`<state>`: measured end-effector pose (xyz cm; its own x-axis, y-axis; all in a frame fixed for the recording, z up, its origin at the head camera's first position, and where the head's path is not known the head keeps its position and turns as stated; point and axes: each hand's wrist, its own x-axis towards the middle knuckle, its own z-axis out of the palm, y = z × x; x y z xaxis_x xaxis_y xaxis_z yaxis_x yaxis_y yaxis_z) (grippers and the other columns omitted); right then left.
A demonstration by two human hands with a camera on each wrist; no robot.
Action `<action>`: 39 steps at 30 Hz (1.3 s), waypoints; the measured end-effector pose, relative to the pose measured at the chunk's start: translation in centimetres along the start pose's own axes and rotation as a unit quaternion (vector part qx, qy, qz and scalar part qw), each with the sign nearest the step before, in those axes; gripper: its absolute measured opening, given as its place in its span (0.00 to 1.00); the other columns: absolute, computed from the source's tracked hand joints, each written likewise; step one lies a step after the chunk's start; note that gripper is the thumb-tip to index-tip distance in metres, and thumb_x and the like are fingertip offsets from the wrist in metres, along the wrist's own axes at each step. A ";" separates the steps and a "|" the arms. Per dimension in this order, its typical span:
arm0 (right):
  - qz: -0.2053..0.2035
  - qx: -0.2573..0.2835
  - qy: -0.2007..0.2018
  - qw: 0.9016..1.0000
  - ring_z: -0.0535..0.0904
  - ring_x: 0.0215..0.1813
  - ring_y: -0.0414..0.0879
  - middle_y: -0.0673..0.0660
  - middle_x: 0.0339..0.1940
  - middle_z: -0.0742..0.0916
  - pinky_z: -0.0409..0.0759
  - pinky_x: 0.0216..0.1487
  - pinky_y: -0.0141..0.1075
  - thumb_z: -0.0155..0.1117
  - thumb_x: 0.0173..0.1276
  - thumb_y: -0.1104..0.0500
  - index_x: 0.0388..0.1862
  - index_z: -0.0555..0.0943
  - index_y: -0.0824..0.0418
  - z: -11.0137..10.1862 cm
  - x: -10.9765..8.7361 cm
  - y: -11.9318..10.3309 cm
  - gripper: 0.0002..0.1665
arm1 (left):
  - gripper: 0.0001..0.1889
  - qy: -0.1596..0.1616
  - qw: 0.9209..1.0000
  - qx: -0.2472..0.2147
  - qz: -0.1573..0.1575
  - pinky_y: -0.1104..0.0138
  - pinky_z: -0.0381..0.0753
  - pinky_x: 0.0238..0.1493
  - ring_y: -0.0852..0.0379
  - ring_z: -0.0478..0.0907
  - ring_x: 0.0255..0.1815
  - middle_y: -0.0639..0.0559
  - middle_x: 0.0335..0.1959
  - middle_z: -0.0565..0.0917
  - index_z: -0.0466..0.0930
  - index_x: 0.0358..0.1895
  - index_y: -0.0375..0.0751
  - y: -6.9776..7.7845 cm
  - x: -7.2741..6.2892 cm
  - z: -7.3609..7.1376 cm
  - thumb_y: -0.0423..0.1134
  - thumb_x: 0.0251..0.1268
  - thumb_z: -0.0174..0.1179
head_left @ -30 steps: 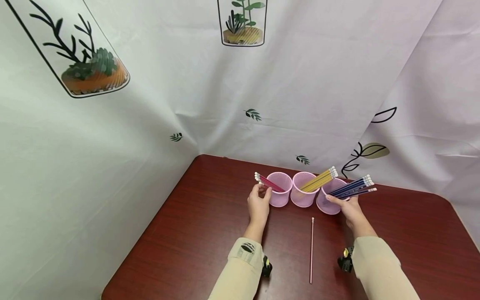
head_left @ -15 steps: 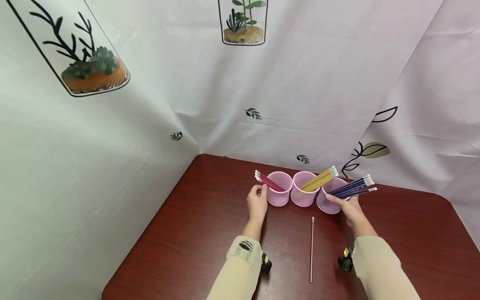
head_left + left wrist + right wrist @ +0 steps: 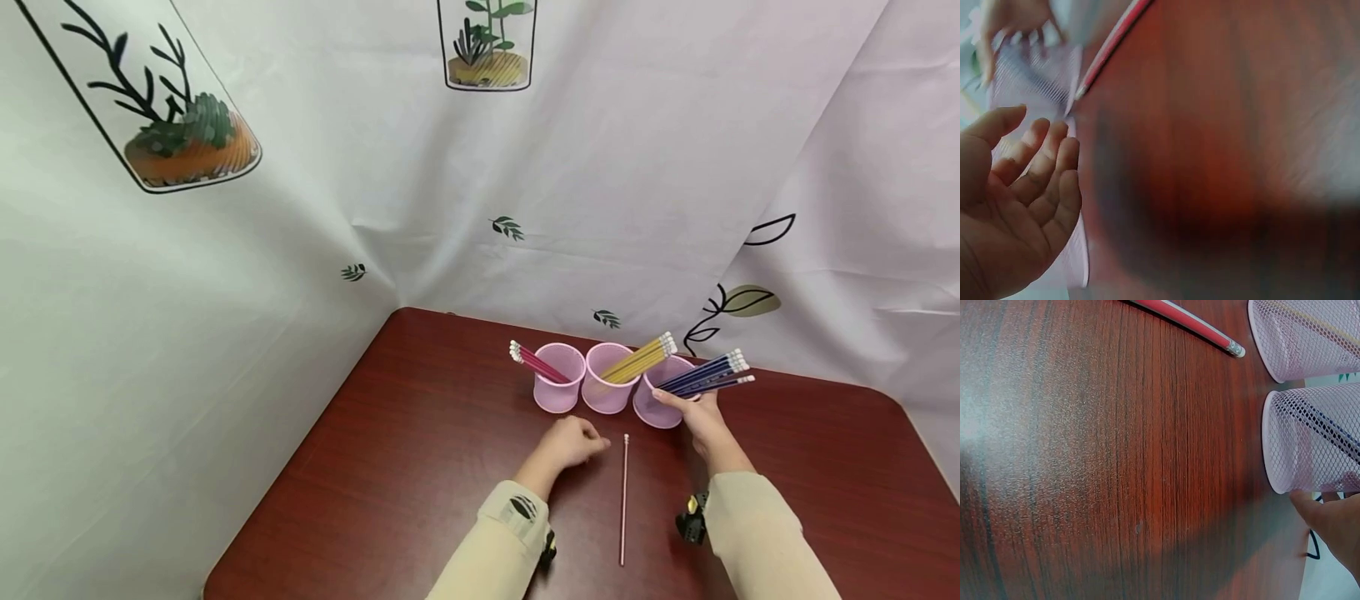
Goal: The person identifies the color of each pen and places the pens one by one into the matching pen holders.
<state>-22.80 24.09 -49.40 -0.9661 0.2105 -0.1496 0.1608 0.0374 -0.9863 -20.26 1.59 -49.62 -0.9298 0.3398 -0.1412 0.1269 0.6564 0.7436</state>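
Note:
My left hand is above the table just left of a lone red pencil. Its fingers are loosely bent and hold nothing, as the left wrist view of the hand confirms. A pink mesh pencil cup with several blue pencils is at the right end of a row. My right hand grips this cup at its right side, thumb across the front near the rim; in the right wrist view, fingers lie against the mesh wall. The lone pencil's eraser end points toward the cups.
Left in the row, a pink cup holds several dark red pencils leaning left. The middle cup holds several yellow pencils leaning right. A patterned white cloth hangs behind the brown table.
My left hand has let go of the dark red pencils in the left cup and moved right and nearer, toward the lone pencil. My right hand has stayed on its cup.

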 end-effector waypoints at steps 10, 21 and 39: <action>0.009 0.002 -0.002 1.000 0.54 0.66 0.50 0.63 0.67 0.58 0.44 0.70 0.42 0.67 0.59 0.59 0.69 0.37 0.57 0.2 -0.5 -0.8 0.55 | 0.17 -0.043 0.974 0.222 -0.010 0.71 0.69 0.25 0.65 0.73 0.25 0.64 0.17 0.74 0.78 0.15 0.56 2.0 -0.2 3.8 0.61 0.48 0.65; 0.002 0.003 0.003 1.000 0.59 0.61 0.45 0.58 0.62 0.64 0.48 0.68 0.38 0.67 0.59 0.62 0.69 0.39 0.57 0.2 -0.4 -0.6 0.53 | 0.24 -0.015 0.943 0.330 -0.040 0.64 0.73 0.37 0.58 0.74 0.40 0.57 0.33 0.79 0.83 0.24 0.52 3.1 -0.4 5.4 0.69 0.41 0.63; -0.009 0.009 -0.002 1.000 0.59 0.62 0.45 0.57 0.62 0.65 0.47 0.69 0.39 0.69 0.57 0.58 0.68 0.40 0.55 0.1 -0.5 -0.4 0.54 | 0.19 -0.028 0.944 0.322 -0.059 0.63 0.73 0.36 0.58 0.74 0.40 0.57 0.35 0.80 0.84 0.30 0.52 3.3 -0.2 5.2 0.62 0.42 0.66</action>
<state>-22.35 23.83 -48.97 -0.9696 0.2064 -0.1317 0.1393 0.0231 -0.9900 -17.89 7.17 -50.54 -0.9328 0.2631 -0.2464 0.2253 0.9591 0.1711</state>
